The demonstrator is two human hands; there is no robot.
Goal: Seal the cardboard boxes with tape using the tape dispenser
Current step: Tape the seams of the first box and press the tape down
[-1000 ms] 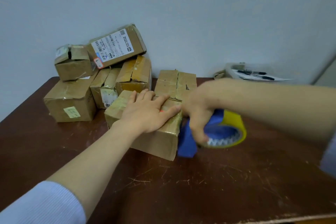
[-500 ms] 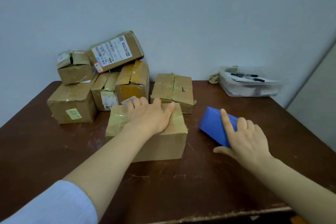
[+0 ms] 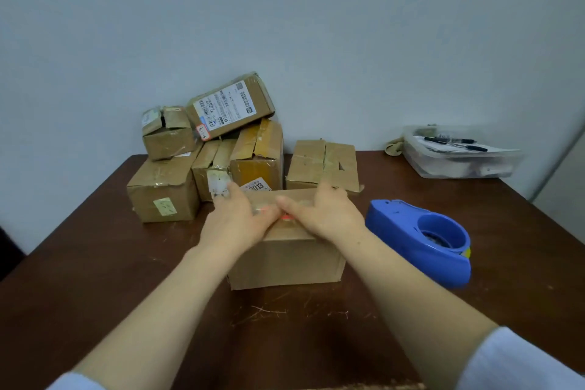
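Observation:
A brown cardboard box [image 3: 286,263] stands in the middle of the dark wooden table [image 3: 95,263]. Both of my hands lie on its top. My left hand [image 3: 237,218] presses flat on the left part of the lid, and my right hand [image 3: 324,215] presses flat on the right part. The thumbs nearly meet over a taped seam with a small red mark. The blue tape dispenser [image 3: 421,241] lies on the table just right of the box, with no hand on it.
Several taped cardboard boxes [image 3: 209,149] are piled at the back left against the wall. A flatter box [image 3: 324,163] sits right behind the one under my hands. A clear plastic container [image 3: 459,158] with pens stands at the back right.
My right hand let go of the tape dispenser, which now lies on the table, and moved onto the box top beside my left hand. The box turned square to me.

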